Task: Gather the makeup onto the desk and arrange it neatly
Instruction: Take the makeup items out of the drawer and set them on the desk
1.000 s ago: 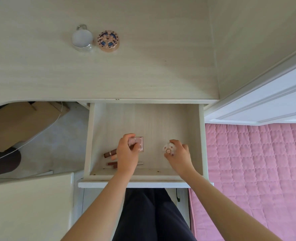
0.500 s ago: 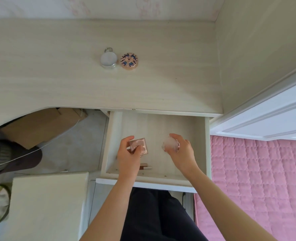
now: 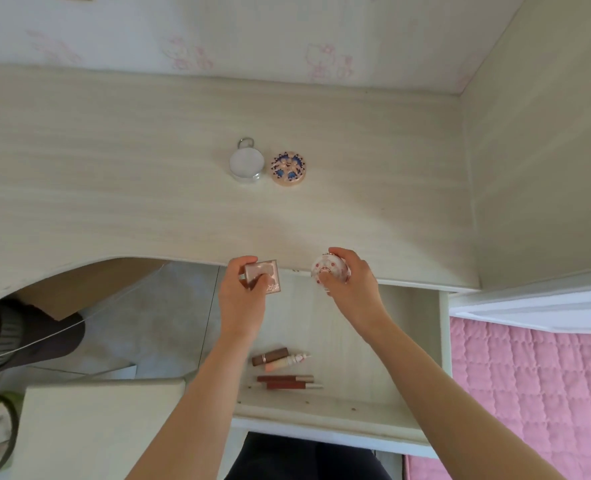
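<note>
We see the left hand (image 3: pixel 242 299) with fingers and thumb curled round a square pink compact (image 3: pixel 265 278), pinched by its edges and tilted, with lettering on its lid. The right hand (image 3: pixel 354 289) is curled round a round white compact (image 3: pixel 328 270) with red dots, thumb under it and fingers over its far side. Both cases sit at the front edge of the desk (image 3: pixel 131 209), above the back of the open drawer (image 3: pixel 412 306); we cannot tell whether either one touches the desktop. Well apart from the hands, at the middle of the desk, a round white jar (image 3: pixel 246 163) with a metal ring stands just beside a round patterned compact (image 3: pixel 288 168), the two nearly touching. In the drawer, between our view of the two forearms, lie four slim pieces: a brown tube (image 3: pixel 270 355) against a pale tube (image 3: pixel 285 363), and nearer the drawer front two dark red sticks (image 3: pixel 285 378), side by side. That makes two cases in hand, two on the desk and four in the drawer. A pink quilt (image 3: pixel 529 393) lies at the right, a cardboard box (image 3: pixel 89 289) under the desk.
</note>
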